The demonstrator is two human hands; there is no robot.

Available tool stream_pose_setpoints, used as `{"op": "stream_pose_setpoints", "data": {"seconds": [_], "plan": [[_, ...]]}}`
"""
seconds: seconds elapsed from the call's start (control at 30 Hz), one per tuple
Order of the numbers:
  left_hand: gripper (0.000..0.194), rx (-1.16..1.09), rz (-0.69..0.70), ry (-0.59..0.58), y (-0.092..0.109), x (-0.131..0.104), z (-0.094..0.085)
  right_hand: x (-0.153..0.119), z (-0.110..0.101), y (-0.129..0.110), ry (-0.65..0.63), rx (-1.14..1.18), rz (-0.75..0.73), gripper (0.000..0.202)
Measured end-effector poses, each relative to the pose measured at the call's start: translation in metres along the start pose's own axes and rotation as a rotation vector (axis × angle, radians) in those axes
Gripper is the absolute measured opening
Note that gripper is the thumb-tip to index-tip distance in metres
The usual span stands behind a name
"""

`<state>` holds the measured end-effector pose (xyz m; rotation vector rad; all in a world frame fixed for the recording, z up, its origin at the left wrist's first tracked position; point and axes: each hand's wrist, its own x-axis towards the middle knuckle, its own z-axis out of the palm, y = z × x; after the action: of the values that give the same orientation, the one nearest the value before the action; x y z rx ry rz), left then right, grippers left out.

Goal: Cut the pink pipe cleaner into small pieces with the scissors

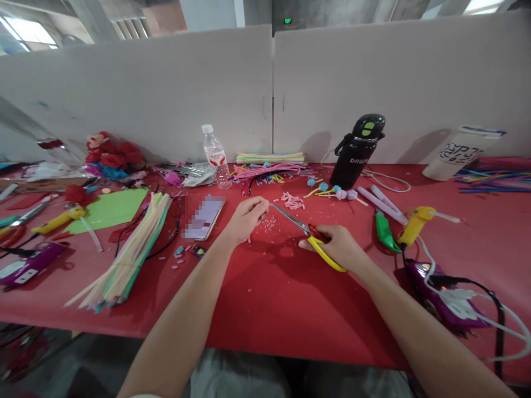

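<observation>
My left hand (248,218) is closed in a pinch above the red table; a little pink shows at its fingers, seemingly a pink pipe cleaner mostly hidden by the hand. In my right hand (342,247) are scissors (317,243) with yellow and red handles, the fingers wrapped round the grips. Their blades point left, with the tips close to my left fingertips; whether they touch the pink piece I cannot tell. Tiny pink clippings (269,224) are scattered below, and a small heap of short pink pieces (292,200) lies just behind the blades.
Left of my hands are a phone (205,217) and a bundle of pale pipe cleaners (128,254). Behind stand a water bottle (216,160) and a black flask (355,153). A yellow glue gun (416,225) and purple power strip (446,301) with cables are at right. A white partition (166,94) closes the back.
</observation>
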<state>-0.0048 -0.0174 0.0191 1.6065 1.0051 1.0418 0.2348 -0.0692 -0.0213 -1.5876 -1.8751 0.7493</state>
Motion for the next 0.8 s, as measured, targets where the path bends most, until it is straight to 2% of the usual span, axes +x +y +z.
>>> {"op": "stream_pose_setpoints", "data": {"seconds": [0.8], "plan": [[0.024, 0.009, 0.003, 0.023, -0.0012, 0.0005, -0.0001, 0.0007, 0.0006, 0.0026, -0.017, -0.021, -0.009, 0.054]]}}
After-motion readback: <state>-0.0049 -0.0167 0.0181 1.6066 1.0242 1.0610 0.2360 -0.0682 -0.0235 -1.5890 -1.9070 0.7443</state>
